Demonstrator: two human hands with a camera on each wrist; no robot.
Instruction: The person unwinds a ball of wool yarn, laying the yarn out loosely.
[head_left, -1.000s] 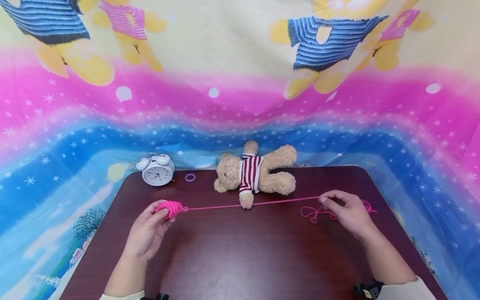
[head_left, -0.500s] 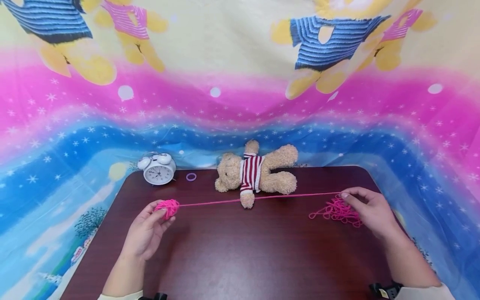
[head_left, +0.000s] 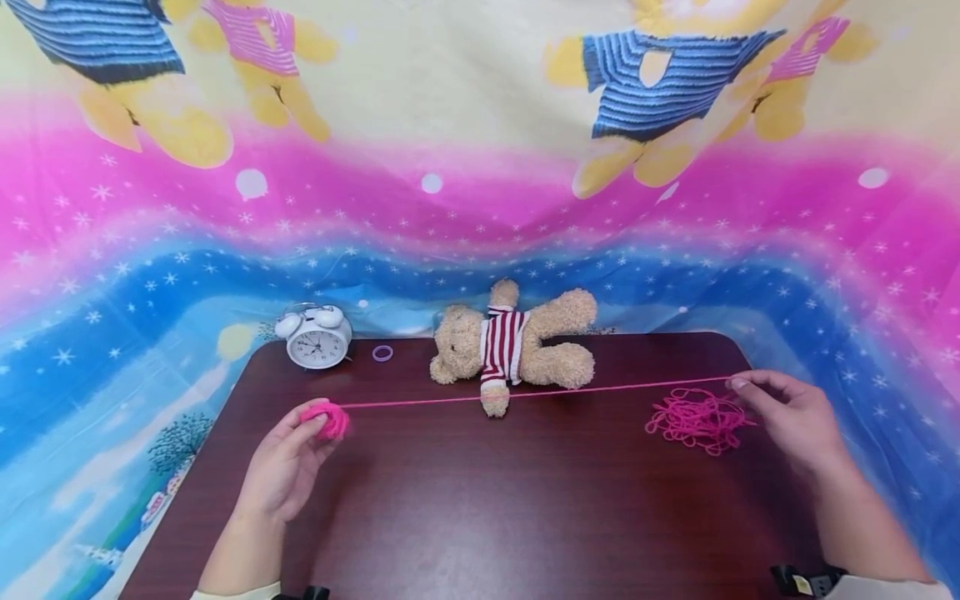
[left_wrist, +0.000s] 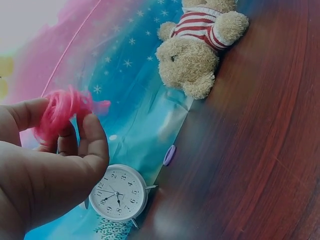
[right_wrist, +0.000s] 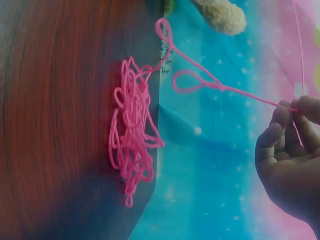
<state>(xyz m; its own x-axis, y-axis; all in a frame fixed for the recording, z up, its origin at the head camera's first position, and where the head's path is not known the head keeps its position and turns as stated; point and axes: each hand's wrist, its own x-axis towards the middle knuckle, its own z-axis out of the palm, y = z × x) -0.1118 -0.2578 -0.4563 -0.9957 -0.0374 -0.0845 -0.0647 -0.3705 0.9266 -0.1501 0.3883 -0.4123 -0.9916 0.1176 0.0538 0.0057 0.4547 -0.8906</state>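
Observation:
My left hand (head_left: 281, 467) pinches a small bundle of pink yarn (head_left: 330, 421) above the left side of the table. From it a single strand (head_left: 420, 402) runs taut across to my right hand (head_left: 795, 425), which pinches it between thumb and fingers at the far right. A loose tangled heap of the same yarn (head_left: 697, 421) lies on the table beside the right hand. In the right wrist view, a looped length of yarn (right_wrist: 220, 86) links the pinching fingertips (right_wrist: 282, 115) with that heap. The strand passes in front of the plush bear's lower arm in the head view.
A teddy bear (head_left: 501, 346) in a striped shirt lies on its side at the back of the dark wooden table (head_left: 487, 508). A white alarm clock (head_left: 318, 340) and a purple ring (head_left: 382, 353) sit at the back left. A printed cloth (head_left: 480, 208) hangs behind.
My right hand has moved right and slightly away, lengthening the taut strand. The yarn heap shows more fully, and the bundle in my left hand has turned and looks smaller.

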